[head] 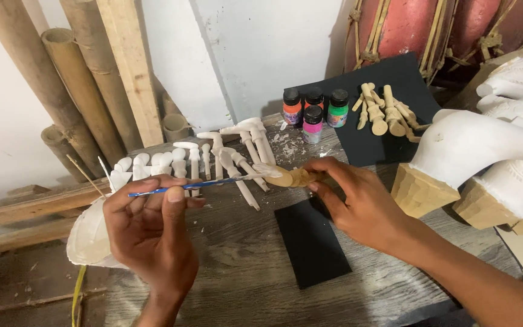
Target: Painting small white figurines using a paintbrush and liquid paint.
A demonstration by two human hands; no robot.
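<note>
Paintbrush (195, 184) pinched in left hand (149, 233), wooden peg (292, 177) in right (358, 203), mid-table.

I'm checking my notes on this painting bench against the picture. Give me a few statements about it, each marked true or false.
1. The left hand holds a thin blue paintbrush. True.
2. The right hand holds a small wooden piece at the brush tip. True.
3. Four paint bottles stand at the back of the table. True.
4. All the paint bottles have white caps. False: their caps are black.
5. The unpainted wooden pieces at the back lie on a white sheet. False: they lie on a black sheet.
6. The black card near the right hand has paint bottles on it. False: nothing stands on it.
</note>
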